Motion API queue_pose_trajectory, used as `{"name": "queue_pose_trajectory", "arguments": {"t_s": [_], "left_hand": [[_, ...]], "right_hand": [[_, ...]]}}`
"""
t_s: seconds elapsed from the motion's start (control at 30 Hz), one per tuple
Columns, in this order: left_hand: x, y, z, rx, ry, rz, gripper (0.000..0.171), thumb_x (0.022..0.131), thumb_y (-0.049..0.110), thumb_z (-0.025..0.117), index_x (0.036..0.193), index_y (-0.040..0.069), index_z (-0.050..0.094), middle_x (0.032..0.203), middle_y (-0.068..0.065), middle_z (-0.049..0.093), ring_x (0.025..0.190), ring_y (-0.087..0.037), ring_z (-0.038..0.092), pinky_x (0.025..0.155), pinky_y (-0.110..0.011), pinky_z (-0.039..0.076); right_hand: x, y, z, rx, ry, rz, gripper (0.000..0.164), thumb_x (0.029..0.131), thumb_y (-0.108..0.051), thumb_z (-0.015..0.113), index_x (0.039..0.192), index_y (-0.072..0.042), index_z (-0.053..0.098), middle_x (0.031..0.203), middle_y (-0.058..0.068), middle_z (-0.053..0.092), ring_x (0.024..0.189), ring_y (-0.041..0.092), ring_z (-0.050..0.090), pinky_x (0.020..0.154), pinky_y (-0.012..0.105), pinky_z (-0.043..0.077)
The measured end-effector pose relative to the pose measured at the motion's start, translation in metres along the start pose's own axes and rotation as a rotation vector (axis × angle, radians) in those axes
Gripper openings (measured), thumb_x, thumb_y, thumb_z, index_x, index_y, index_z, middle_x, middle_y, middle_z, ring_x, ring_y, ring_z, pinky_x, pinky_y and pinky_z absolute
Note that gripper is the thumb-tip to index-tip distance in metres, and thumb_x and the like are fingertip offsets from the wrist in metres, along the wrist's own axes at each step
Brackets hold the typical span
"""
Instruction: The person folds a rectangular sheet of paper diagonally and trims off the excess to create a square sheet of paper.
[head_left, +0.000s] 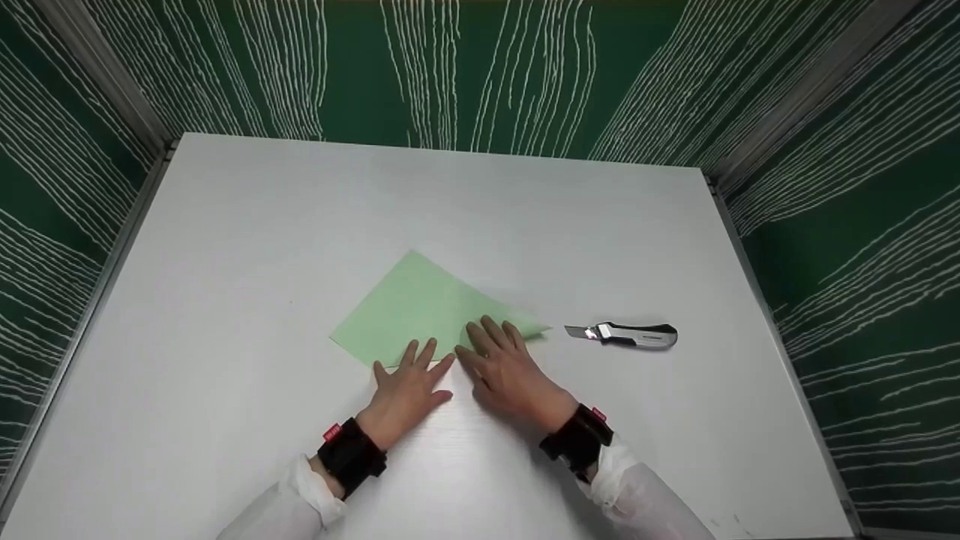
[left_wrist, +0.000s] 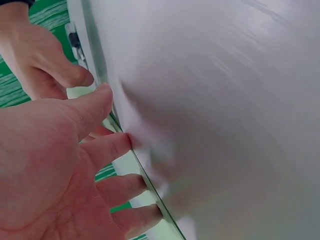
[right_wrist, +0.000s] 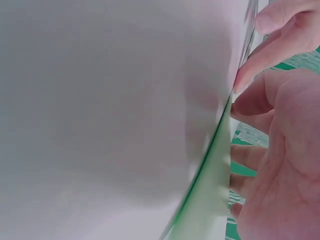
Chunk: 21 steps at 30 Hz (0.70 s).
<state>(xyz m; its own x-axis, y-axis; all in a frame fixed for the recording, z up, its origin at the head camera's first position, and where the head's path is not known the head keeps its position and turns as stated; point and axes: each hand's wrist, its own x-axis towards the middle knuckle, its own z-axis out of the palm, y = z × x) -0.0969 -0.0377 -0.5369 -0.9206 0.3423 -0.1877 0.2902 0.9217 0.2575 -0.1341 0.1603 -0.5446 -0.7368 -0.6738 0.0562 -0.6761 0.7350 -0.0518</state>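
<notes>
Green paper (head_left: 420, 300) is lying around the middle of a white bench (head_left: 262, 217) that fills most of the head view, with dark green walls (head_left: 352, 67) covered in squiggly white lines around it. Paper's plain and pale, with one corner pointing to the far side, one off to the left, and the right side narrowing to a skinny tip. That right part isn't lying totally flat: you can see it curl up a bit, with some green underneath.

Both hands are on it. Right hand (head_left: 514, 375) has its fingers stretched out over the right part, near the tip. Left hand (head_left: 405, 390) is splayed out, fingertips at the near edge. Then there's a grey and black utility knife (head_left: 637, 335) just right of the tip, not touching, bare blade aimed at the paper.
</notes>
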Motion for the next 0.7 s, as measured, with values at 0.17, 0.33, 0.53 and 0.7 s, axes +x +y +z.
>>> {"name": "queue_pose_trajectory", "arguments": {"t_s": [0.17, 0.33, 0.53, 0.7], "left_hand": [[0.001, 0.0, -0.001, 0.023, -0.006, 0.002, 0.059, 0.089, 0.048, 0.055, 0.142, 0.027, 0.042, 0.152, -0.007, 0.034, 0.141, -0.032, 0.029, 0.09, -0.074, 0.035], [0.0, 0.002, -0.002, 0.079, 0.003, 0.008, 0.057, 0.089, 0.049, 0.054, 0.141, 0.028, 0.043, 0.151, -0.007, 0.036, 0.14, -0.031, 0.032, 0.088, -0.072, 0.039], [-0.001, 0.002, -0.002, 0.101, 0.04, 0.041, 0.057, 0.089, 0.048, 0.055, 0.141, 0.025, 0.045, 0.149, -0.01, 0.04, 0.137, -0.034, 0.036, 0.094, -0.065, 0.04], [-0.001, 0.002, -0.001, 0.094, 0.063, 0.07, 0.056, 0.09, 0.045, 0.055, 0.14, 0.022, 0.047, 0.147, -0.013, 0.042, 0.135, -0.037, 0.038, 0.097, -0.06, 0.041]], "right_hand": [[-0.002, -0.008, -0.001, -0.102, -0.001, -0.036, 0.046, 0.087, -0.023, 0.06, 0.132, -0.015, 0.056, 0.147, 0.014, 0.041, 0.139, 0.037, 0.032, 0.11, 0.054, 0.029], [-0.003, -0.012, 0.002, -0.205, 0.039, -0.059, 0.043, 0.086, -0.022, 0.059, 0.128, -0.014, 0.058, 0.144, 0.012, 0.045, 0.137, 0.034, 0.037, 0.108, 0.05, 0.034], [-0.004, -0.012, 0.005, -0.212, 0.083, -0.073, 0.043, 0.087, -0.025, 0.058, 0.127, -0.012, 0.059, 0.142, 0.013, 0.048, 0.135, 0.034, 0.04, 0.106, 0.049, 0.037], [-0.006, -0.011, 0.006, -0.199, 0.09, -0.073, 0.045, 0.086, -0.028, 0.059, 0.128, -0.012, 0.058, 0.141, 0.013, 0.048, 0.135, 0.036, 0.04, 0.105, 0.05, 0.036]]}}
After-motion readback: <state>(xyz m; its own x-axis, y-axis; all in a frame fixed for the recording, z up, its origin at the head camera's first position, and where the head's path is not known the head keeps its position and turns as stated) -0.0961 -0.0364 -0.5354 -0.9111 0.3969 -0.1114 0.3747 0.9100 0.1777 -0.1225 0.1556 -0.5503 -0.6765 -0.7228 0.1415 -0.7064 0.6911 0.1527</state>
